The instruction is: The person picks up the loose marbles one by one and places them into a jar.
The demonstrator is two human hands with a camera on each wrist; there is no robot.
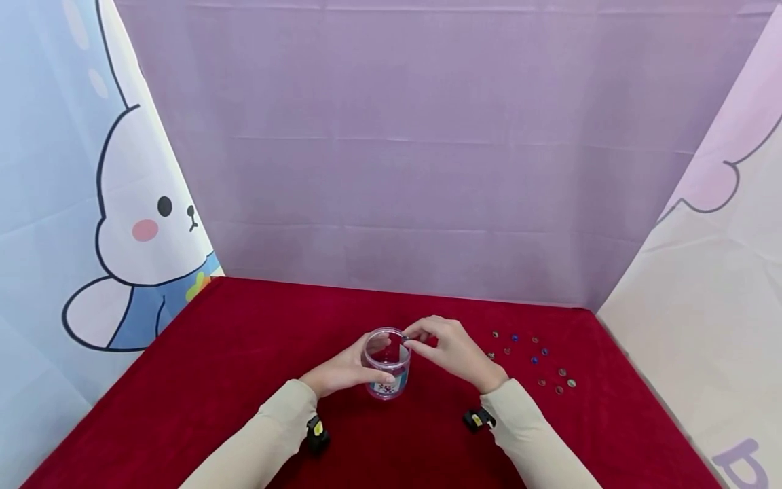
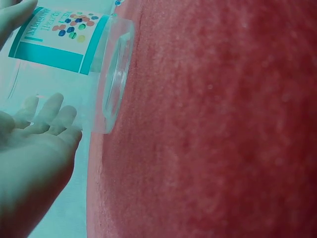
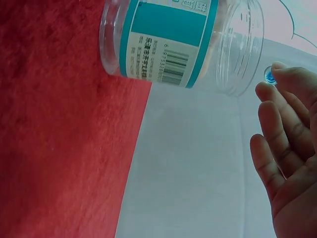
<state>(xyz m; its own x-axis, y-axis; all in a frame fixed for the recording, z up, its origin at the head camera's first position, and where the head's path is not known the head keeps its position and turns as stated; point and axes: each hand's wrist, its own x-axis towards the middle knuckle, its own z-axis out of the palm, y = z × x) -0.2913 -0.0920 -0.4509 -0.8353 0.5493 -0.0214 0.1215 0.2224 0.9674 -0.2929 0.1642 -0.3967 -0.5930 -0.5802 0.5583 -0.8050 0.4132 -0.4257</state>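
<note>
A clear plastic jar [image 1: 400, 370] with a teal and white label stands upright and uncapped on the red cloth. My left hand [image 1: 342, 370] holds it from the left, thumb across the front and fingers around the far side. In the left wrist view, the fingers show beside the jar's wall [image 2: 59, 82]. Just to the right of the rim, my right hand [image 1: 449, 346] pinches a small clear marble with a blue centre [image 3: 269, 75] between thumb and index finger. Its other fingers are loosely bent. Through the jar's wall, the right wrist view shows the label's barcode side.
Several loose marbles, among them a blue one [image 1: 534, 360] and a pale green one [image 1: 571, 383], lie scattered on the red cloth [image 1: 244, 353] to the right of my right hand. A lilac curtain [image 1: 391, 170] hangs behind, with printed sheets on both sides.
</note>
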